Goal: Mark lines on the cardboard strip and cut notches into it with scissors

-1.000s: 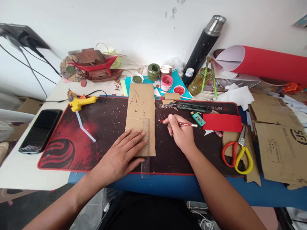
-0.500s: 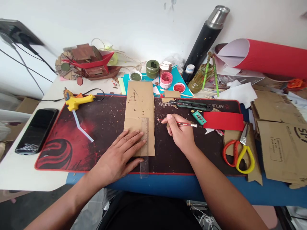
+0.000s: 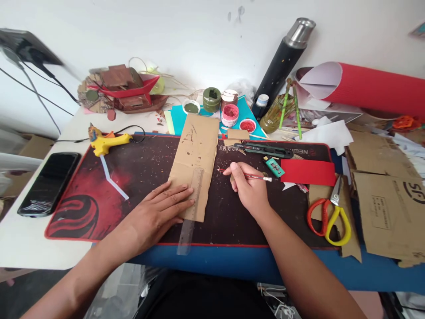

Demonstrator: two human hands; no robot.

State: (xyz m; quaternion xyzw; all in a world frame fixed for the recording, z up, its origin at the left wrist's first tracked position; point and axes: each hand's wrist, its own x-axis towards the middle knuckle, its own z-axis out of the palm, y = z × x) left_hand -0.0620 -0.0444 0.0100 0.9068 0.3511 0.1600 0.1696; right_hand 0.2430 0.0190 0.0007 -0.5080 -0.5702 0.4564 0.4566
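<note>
Your left hand [image 3: 162,208] lies flat and open, fingers stretched out, over the near part of a strip of cardboard [image 3: 197,148], with the fingertips overlapping the edge of a clear ruler [image 3: 186,237]. The cardboard lies in front of you on the dark mat [image 3: 149,161], slanting so that its far end leans to your right and reaches the teal sheets [image 3: 179,126]. The ruler slants much the same way along the strip's near half, and its near end sticks out past the cardboard and over the mat's red edge.

Your right hand [image 3: 249,188] is closed around a red pencil [image 3: 257,177], its point to the left, just beside the cardboard's right edge (whether it touches the mat, you cannot tell from this view).

Beyond that hand lie a box cutter [image 3: 268,149], a green eraser [image 3: 274,167] and a piece of red paper [image 3: 307,172]. Farther right, scissors [image 3: 336,199] with one red and one yellow handle rest partly on a cardboard scrap. On your left, a yellow glue gun [image 3: 111,142] sits at the mat's far edge, and a black phone [image 3: 49,182] lies on the pale worktop [image 3: 40,241]. Behind the strip stand an open green paint jar [image 3: 211,104] and a pink one [image 3: 230,118].
</note>
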